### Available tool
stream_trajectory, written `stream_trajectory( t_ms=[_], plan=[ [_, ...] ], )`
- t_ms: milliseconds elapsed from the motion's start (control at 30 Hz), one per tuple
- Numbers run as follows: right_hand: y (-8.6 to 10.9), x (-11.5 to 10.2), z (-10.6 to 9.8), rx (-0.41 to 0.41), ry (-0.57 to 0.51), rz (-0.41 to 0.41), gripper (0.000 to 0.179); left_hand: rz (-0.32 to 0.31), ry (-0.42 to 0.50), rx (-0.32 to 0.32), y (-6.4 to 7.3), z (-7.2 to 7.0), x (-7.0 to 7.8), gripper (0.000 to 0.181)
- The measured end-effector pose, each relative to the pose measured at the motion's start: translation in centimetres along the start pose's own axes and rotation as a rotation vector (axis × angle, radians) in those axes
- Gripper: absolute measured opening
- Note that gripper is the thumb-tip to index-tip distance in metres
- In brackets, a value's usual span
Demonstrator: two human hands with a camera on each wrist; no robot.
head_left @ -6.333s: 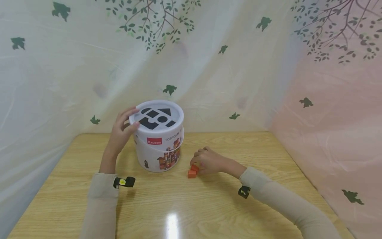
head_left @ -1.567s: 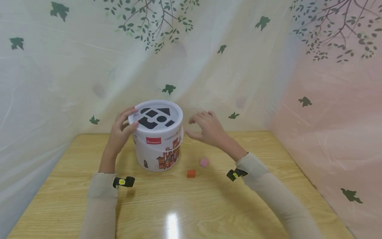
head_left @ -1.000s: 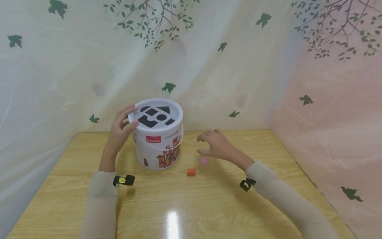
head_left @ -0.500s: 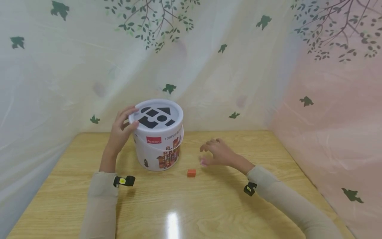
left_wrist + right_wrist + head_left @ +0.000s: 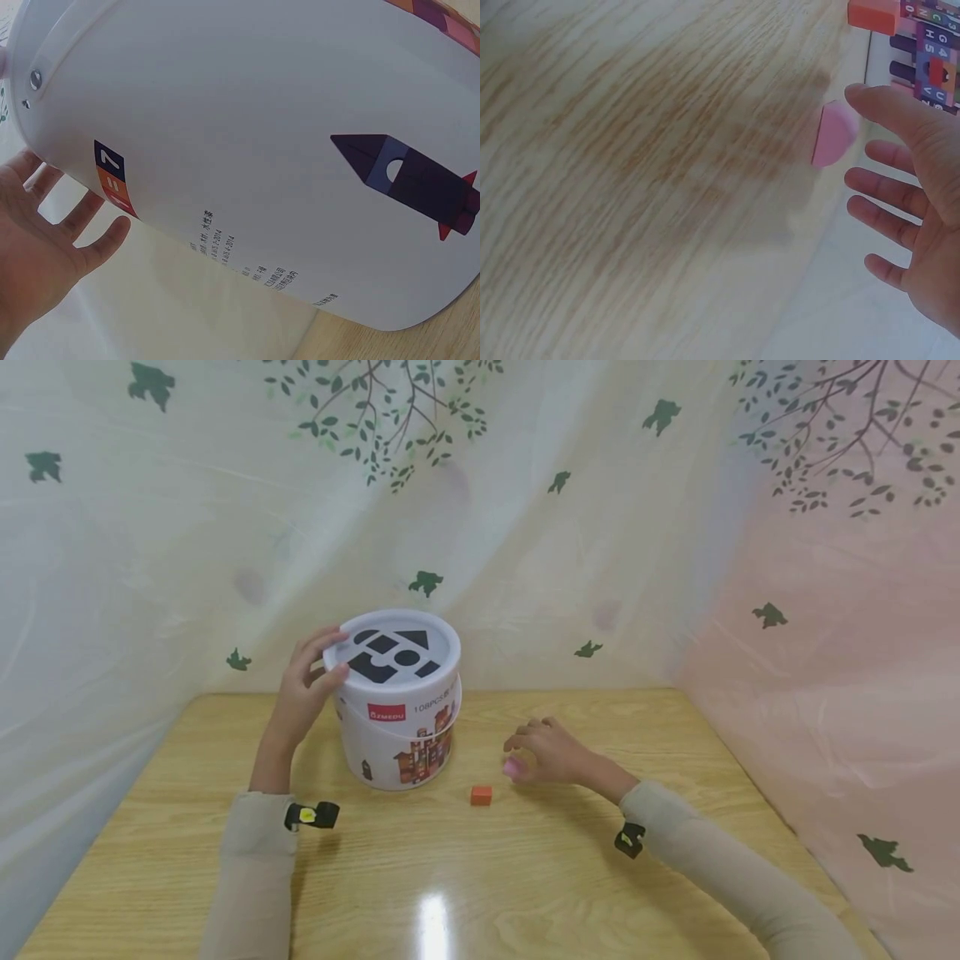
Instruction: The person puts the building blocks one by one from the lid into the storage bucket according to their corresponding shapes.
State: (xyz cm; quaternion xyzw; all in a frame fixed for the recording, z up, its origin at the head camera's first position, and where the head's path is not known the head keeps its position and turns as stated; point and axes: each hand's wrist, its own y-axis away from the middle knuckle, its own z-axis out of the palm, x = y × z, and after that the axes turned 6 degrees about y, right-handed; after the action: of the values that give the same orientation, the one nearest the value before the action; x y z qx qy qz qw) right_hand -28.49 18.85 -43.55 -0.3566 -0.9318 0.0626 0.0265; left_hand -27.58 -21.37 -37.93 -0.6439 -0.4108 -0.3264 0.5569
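At the back of the table in the head view stands a white bucket (image 5: 356, 752) with a lid (image 5: 420, 652) printed with black shapes. My left hand (image 5: 300, 681) rests its spread thumb and fingertips on the lid's left rim; the left wrist view has relaxed fingers (image 5: 112, 236) against the bucket's side. Right of the bucket, my right hand (image 5: 551, 752) is low over a pink half-round block (image 5: 834, 135), thumb tip right at its edge. Its other fingers (image 5: 885, 217) stay spread apart from the block. An orange block (image 5: 481, 796) lies nearer the bucket's foot.
The wooden table (image 5: 360, 893) ends at a pale curtain (image 5: 525, 552) printed with leaves, close behind the bucket. A pink curtain (image 5: 847, 693) borders the right side. The bucket's white handle (image 5: 459, 706) hangs down along its side.
Earlier, two orange blocks were by my right hand; one is now in view. The hand rose beside the bucket, then came down to the pink block. My left hand stayed on the lid.
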Motion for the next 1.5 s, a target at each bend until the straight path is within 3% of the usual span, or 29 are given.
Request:
stream_trajectory(
  t_ms=[200,667,1500],
  plan=[
    [0.1,0.3,0.4,-0.024,0.043,0.005,0.041,0.003,0.000,-0.001,0.1,0.0,0.0,0.053],
    [-0.2,0.4,0.8,-0.062,-0.004,0.012,0.039,0.007,0.006,0.000,0.0,0.2,0.2,0.052],
    [-0.2,-0.2,1.3,-0.016,0.003,-0.020,0.014,0.004,0.003,0.005,0.0,0.1,0.0,0.052]
  ],
)
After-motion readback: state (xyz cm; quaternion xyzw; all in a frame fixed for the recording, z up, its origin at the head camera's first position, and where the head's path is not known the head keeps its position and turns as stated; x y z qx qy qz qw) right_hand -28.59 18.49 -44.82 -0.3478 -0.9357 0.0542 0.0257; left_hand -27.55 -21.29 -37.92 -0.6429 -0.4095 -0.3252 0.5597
